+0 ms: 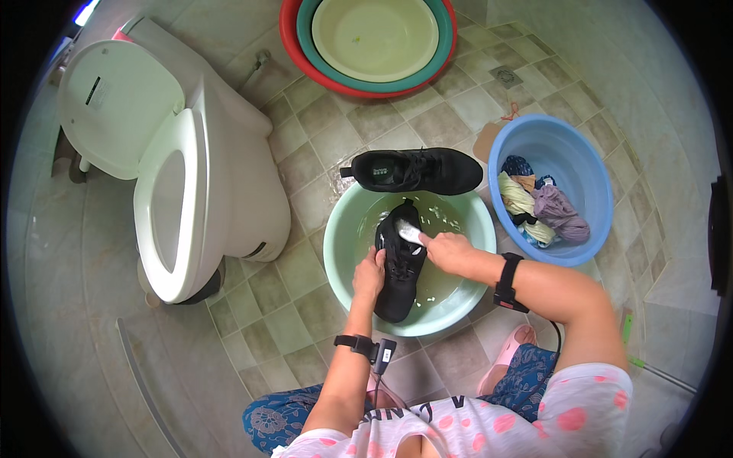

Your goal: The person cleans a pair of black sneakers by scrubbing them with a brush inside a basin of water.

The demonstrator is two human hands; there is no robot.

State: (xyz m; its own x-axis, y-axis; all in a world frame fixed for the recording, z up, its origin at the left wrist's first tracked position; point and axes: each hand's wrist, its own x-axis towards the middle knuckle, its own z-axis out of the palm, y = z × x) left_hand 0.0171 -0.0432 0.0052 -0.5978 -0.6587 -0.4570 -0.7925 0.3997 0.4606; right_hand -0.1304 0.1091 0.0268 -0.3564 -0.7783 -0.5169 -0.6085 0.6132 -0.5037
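A light green basin (333, 263) of water stands on the floor in front of me, with small pale bits afloat. Inside it a black lace-up shoe (398, 286) is tilted, its heel end away from me. My left hand (369, 273) grips the shoe's left side, fingers closed on it. From the right, my right hand (449, 253) is closed round a small white tool (408, 231), perhaps a brush, whose head reaches into the shoe's opening. Another black shoe (450, 171) rests sideways across the basin's far rim, toe to the right.
At the right, a blue basin (598, 179) holds bunched clothes (561, 210). Beyond stand nested basins (445, 53), red, teal and cream. A white toilet (248, 183) with raised lid is at the left. A floor drain (505, 75) lies at the far right, a green-ended stick (663, 372) at the near right.
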